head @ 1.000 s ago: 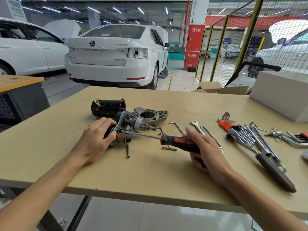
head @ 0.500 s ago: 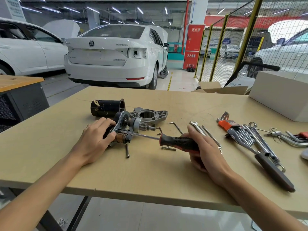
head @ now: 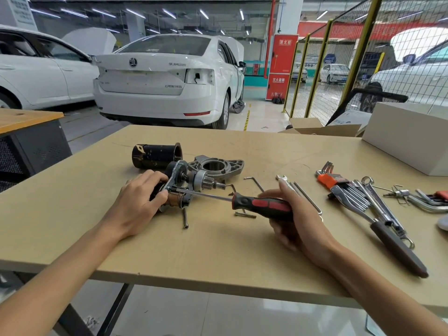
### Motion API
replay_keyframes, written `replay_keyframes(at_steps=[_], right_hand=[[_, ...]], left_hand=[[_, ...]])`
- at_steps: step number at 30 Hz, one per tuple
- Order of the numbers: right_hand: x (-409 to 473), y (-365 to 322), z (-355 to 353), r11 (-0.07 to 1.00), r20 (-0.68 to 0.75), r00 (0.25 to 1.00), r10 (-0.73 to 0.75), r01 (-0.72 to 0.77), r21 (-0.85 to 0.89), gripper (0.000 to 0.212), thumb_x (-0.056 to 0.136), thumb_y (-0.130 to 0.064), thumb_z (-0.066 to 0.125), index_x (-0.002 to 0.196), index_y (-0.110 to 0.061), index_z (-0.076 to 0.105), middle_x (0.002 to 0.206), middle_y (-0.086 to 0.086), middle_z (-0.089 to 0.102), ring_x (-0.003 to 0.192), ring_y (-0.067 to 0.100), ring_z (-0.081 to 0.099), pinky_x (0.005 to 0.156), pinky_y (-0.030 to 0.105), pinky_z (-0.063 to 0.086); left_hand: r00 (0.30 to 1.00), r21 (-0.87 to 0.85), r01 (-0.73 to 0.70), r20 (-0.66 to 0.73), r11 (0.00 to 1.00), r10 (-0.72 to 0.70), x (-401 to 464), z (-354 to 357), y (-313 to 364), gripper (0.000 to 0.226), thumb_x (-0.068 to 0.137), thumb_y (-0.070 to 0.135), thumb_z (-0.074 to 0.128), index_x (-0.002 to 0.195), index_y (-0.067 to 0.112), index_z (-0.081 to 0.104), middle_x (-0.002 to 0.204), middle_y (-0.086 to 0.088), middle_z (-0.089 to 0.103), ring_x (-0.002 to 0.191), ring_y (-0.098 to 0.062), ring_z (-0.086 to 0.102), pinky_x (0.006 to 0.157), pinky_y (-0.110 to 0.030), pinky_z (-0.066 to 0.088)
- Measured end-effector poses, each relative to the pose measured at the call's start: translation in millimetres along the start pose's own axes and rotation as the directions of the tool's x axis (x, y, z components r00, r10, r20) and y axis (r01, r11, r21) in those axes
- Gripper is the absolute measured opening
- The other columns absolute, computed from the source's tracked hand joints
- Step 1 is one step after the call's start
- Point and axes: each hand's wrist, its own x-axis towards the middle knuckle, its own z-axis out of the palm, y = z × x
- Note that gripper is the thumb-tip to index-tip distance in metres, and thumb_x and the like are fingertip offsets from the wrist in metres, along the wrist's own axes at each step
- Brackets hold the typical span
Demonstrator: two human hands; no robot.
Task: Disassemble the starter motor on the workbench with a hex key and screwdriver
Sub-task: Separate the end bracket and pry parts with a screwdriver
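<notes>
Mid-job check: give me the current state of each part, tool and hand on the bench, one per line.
Starter motor core: partly stripped, gripped on the bench.
Black housing: removed, lying on its side.
End bracket: off, lying flat.
Long bolt: out, loose on the bench.
Screwdriver: tip at the core.
Left hand: grips the core.
Right hand: holds the screwdriver handle.
Hex key set: lying unused.
</notes>
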Motion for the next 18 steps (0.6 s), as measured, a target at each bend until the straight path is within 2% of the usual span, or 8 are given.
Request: replay_keyframes(at_steps=[1, 3, 7, 8, 10, 13, 15, 18], right_hand=[[0.5, 0.9, -0.6, 1.0, 0.007, 1.0, -0.001, 0.002, -0.025, 0.051, 0.091, -0.066, 0.045, 0.102, -0.023, 0.07, 0.055, 0.003, 0.048, 0.041, 0.016, 0.038, 0.037, 0.018, 0.03], [1.4, 1.8, -1.1, 0.999, 0.013, 1.0, -0.013, 0.014, -0.037, 0.042, 0.089, -0.058, 0.056, 0.102, -0.021, 0.069, 0.054, 0.001, 0.044, 0.04, 0.015, 0.036, 0.037, 0.018, 0.026], [3.7, 1.8, -2.3, 0.999, 0.002, 0.999, -0.034, 0.034, 0.01, 0.047, 0.062, -0.05, 0.079, 0.101, -0.025, 0.07, 0.066, 0.003, 0.058, 0.049, 0.016, 0.041, 0.04, 0.021, 0.03], [3.9, 1.9, -2.2, 0.999, 0.005, 0.999, -0.034, 0.034, 0.019, 0.049, 0.06, -0.048, 0.08, 0.102, -0.024, 0.07, 0.07, 0.006, 0.059, 0.051, 0.017, 0.041, 0.04, 0.022, 0.031], [3.2, 1.7, -1.1, 0.999, 0.017, 0.999, -0.04, 0.04, 0.001, 0.052, 0.067, -0.059, 0.075, 0.101, -0.021, 0.069, 0.071, 0.007, 0.057, 0.05, 0.019, 0.043, 0.04, 0.023, 0.033], [1.6, 2.0, -0.2, 0.998, 0.025, 0.999, -0.031, 0.032, -0.049, 0.06, 0.078, -0.073, 0.055, 0.095, -0.016, 0.069, 0.054, 0.0, 0.042, 0.041, 0.017, 0.039, 0.035, 0.017, 0.029], [1.5, 1.2, -0.6, 0.998, 0.027, 0.999, -0.025, 0.027, -0.065, 0.052, 0.075, -0.069, 0.06, 0.09, -0.021, 0.07, 0.051, -0.002, 0.039, 0.039, 0.015, 0.036, 0.035, 0.017, 0.026], [3.7, 0.6, -3.3, 0.999, 0.035, 0.999, -0.032, 0.033, -0.028, 0.043, 0.064, -0.052, 0.08, 0.097, -0.025, 0.072, 0.06, 0.002, 0.049, 0.046, 0.014, 0.039, 0.039, 0.02, 0.028]], left_hand=[[1.0, -0.001, 0.0, -0.004, 1.0, 0.0, -0.2, -0.2, 0.5, 0.063, 0.08, 0.057, 0.026, 0.111, 0.014, 0.06, 0.096, 0.005, 0.053, 0.09, -0.014, 0.045, 0.079, -0.032, 0.028], [1.0, -0.002, 0.0, -0.007, 1.0, 0.0, -0.3, -0.8, 1.6, 0.063, 0.08, 0.057, 0.026, 0.11, 0.014, 0.061, 0.097, 0.004, 0.054, 0.09, -0.014, 0.046, 0.078, -0.032, 0.028], [1.0, 0.004, 0.0, -0.002, 1.0, 0.0, -0.2, -1.2, 3.1, 0.065, 0.079, 0.057, 0.025, 0.11, 0.013, 0.061, 0.097, 0.002, 0.055, 0.091, -0.017, 0.048, 0.078, -0.032, 0.029], [1.0, 0.005, 0.002, -0.003, 1.0, -0.002, -0.1, -1.4, 3.4, 0.065, 0.079, 0.057, 0.025, 0.11, 0.013, 0.061, 0.097, 0.002, 0.055, 0.091, -0.017, 0.048, 0.078, -0.032, 0.028], [1.0, 0.008, 0.002, -0.003, 1.0, -0.002, -0.2, -1.6, 3.7, 0.066, 0.078, 0.058, 0.025, 0.111, 0.013, 0.061, 0.098, 0.002, 0.055, 0.091, -0.017, 0.047, 0.078, -0.032, 0.028], [1.0, 0.007, 0.0, 0.002, 1.0, 0.0, -0.5, -2.1, 4.0, 0.066, 0.079, 0.058, 0.025, 0.111, 0.013, 0.061, 0.098, 0.002, 0.055, 0.091, -0.016, 0.047, 0.079, -0.032, 0.029], [1.0, 0.007, -0.001, 0.001, 1.0, 0.001, -0.2, -1.9, 3.9, 0.066, 0.079, 0.058, 0.024, 0.111, 0.013, 0.06, 0.098, 0.002, 0.055, 0.09, -0.015, 0.047, 0.078, -0.032, 0.028], [1.0, 0.005, -0.002, -0.001, 1.0, 0.002, 0.0, -1.8, 4.2, 0.066, 0.079, 0.058, 0.025, 0.111, 0.013, 0.061, 0.098, 0.002, 0.055, 0.09, -0.015, 0.046, 0.077, -0.031, 0.027]])
